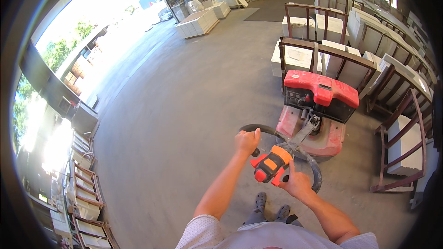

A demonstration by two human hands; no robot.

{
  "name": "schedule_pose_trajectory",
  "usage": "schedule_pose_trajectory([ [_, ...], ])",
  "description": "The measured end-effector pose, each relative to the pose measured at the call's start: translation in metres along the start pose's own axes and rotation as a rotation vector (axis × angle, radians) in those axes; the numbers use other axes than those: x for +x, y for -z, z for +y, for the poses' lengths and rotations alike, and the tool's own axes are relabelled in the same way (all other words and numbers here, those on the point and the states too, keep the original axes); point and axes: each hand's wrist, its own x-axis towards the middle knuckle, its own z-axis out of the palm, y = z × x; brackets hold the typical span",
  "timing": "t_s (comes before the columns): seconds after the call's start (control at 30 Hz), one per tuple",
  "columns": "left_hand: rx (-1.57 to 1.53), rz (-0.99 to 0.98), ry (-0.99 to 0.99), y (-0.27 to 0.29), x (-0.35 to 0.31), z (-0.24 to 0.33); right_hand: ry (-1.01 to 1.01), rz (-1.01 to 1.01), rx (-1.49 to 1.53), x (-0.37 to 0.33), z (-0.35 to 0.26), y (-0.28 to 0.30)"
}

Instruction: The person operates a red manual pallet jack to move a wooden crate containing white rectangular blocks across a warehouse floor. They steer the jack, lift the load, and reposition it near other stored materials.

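Observation:
A red electric pallet truck [321, 87] stands in front of me, slightly to the right, its paint scuffed and dusty. From it a tiller arm [302, 136] reaches toward me and ends in an orange, black and red control head [272, 162]. Closed around the dark left grip is my left hand [248, 143], thumb up. My right hand [297, 183] is wrapped at the right side of the same head, near a red lever and a black end. Curved dark bars [315, 168] arc out beside the tiller on both sides. The truck's forks cannot be seen.
Brown metal racks [327, 48] holding pale slabs stand right behind the truck and along the right. A slanted rack [401, 147] is nearer. White stacked blocks [198, 23] sit at the far left, beside a bright open doorway [115, 23]. More racks [87, 189] line the left wall.

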Motion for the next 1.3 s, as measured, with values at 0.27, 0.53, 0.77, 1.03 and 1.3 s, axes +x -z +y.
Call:
schedule_pose_trajectory([
  [0.27,0.057,0.056,0.096,0.043,-0.075,0.012,0.119,-0.204,0.088,-0.056,0.004,-0.003],
  [0.53,0.106,0.029,0.146,0.086,-0.142,0.028,0.129,-0.199,0.087,-0.126,-0.013,-0.009],
  [0.77,0.044,0.088,0.153,0.163,-0.287,0.005,0.098,-0.256,0.009,-0.245,-0.062,-0.083],
  [1.03,0.096,0.134,0.128,0.185,-0.327,0.021,0.186,-0.104,0.191,-0.297,-0.056,-0.108],
  [1.3,0.111,0.212,0.287,0.162,-0.351,0.091,0.343,-0.278,0.184,-0.31,0.015,-0.077],
])
